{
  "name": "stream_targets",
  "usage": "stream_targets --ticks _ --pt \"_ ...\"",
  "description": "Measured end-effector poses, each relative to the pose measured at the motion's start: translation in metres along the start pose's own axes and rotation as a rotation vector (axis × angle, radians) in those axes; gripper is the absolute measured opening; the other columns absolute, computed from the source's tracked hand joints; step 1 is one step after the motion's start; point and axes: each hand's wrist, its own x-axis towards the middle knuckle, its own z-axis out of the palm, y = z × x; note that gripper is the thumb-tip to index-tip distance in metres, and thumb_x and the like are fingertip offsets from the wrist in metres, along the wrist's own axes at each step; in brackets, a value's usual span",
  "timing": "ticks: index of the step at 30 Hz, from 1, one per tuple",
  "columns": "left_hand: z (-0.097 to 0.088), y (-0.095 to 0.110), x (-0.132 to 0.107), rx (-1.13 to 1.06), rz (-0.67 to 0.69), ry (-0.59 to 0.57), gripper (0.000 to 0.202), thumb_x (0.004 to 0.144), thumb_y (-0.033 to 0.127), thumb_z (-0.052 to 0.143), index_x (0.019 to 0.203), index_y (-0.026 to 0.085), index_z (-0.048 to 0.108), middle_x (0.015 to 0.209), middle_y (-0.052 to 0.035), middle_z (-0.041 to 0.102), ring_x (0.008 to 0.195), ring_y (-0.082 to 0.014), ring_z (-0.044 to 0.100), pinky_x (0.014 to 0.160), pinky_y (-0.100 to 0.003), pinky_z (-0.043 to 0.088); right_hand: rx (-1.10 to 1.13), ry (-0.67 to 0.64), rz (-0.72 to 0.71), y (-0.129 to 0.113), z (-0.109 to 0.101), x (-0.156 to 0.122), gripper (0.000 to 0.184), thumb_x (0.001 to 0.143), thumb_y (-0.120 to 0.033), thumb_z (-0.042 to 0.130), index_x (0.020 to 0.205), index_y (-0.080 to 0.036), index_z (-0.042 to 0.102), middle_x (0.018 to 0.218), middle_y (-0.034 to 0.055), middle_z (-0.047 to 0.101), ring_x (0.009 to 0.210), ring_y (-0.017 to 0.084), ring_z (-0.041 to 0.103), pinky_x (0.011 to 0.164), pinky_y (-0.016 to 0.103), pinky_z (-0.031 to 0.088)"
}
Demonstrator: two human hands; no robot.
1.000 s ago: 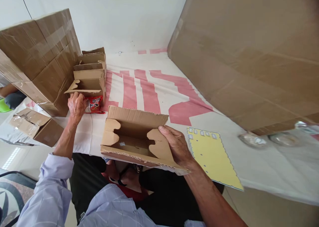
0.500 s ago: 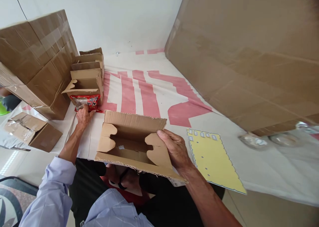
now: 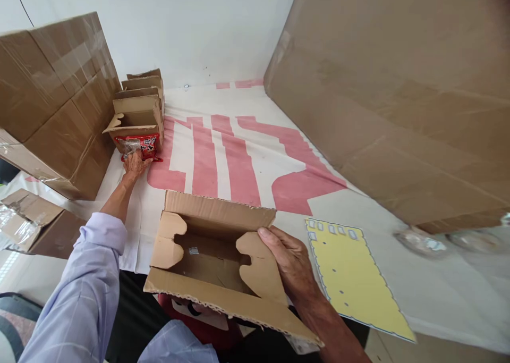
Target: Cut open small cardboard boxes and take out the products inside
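Observation:
My right hand (image 3: 292, 264) grips the right end of an open, empty cardboard box (image 3: 207, 251) that overhangs the table's near edge, thumb over its side flap. My left hand (image 3: 134, 165) is stretched far out to the left. Its fingers close on the lower edge of a red snack packet (image 3: 140, 144). The packet lies at the front of a row of small open cardboard boxes (image 3: 137, 102).
Large taped cartons (image 3: 51, 92) stand at the left, a huge carton (image 3: 398, 86) at the right. A yellow sheet with small stickers (image 3: 350, 272) lies right of the box. The table wears a white cloth with red letters (image 3: 223, 155). A smaller carton (image 3: 35, 222) sits low left.
My left hand has gone from on top of the packet to below it and now grips its lower edge. My view shifted and the open box now sits lower, closer to me.

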Motion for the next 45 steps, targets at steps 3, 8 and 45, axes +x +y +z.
stream_targets --ticks 3,8,45 --pt "0.000 0.008 0.018 -0.037 0.021 -0.038 0.046 0.087 0.042 0.080 0.126 0.019 0.071 0.126 -0.0232 0.076 0.130 -0.0471 0.067 0.109 -0.057 0.051 -0.002 0.011 0.008 0.003 0.001 0.001 0.052 0.084 -0.072 0.075 0.067 -0.025 0.061 0.063 0.0013 0.061 0.059 0.019 0.052 0.053 0.031 0.046" --pt "-0.009 0.024 0.024 -0.113 0.080 -0.094 0.050 0.079 0.027 0.081 0.126 0.013 0.070 0.126 -0.0224 0.075 0.124 -0.0418 0.068 0.107 -0.052 0.053 0.008 0.014 0.014 0.006 0.003 0.001 0.054 0.083 -0.074 0.074 0.067 -0.024 0.062 0.064 0.0014 0.060 0.059 0.019 0.052 0.053 0.030 0.046" --pt "-0.131 -0.041 -0.116 0.112 0.568 0.246 0.043 0.077 0.006 0.059 0.104 0.024 0.087 0.112 -0.0104 0.085 0.125 -0.0330 0.071 0.105 -0.045 0.058 -0.202 0.014 -0.564 0.080 0.069 -0.011 0.026 0.105 -0.036 0.059 0.120 -0.023 0.075 0.114 0.0108 0.082 0.105 0.027 0.078 0.097 0.044 0.065"
